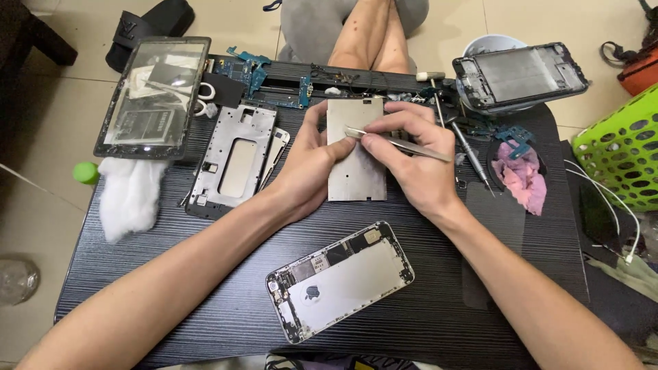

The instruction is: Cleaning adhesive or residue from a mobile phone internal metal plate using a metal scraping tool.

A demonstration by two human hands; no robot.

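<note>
So the whole mess sat on a dark wood-grain table (205, 274); biggest piece was a tablet glass panel (152, 96) tilted at the far left, then a silver phone housing (340, 279) lying open-side up at the near edge between both forearms; a grey midframe (234, 159) lay left of centre, and another phone frame (519, 75) was propped on a white bowl at the far right; white cotton wad (129, 195) on the left, pink cloth (522, 177) on the right. Dead centre was the thin metal shield plate (355, 171), flat on the table; left hand (307, 164) gripped its left edge, thumb on top; right hand (411, 157) pinched metal tweezers (397, 142), tip touching the plate's upper left.
</note>
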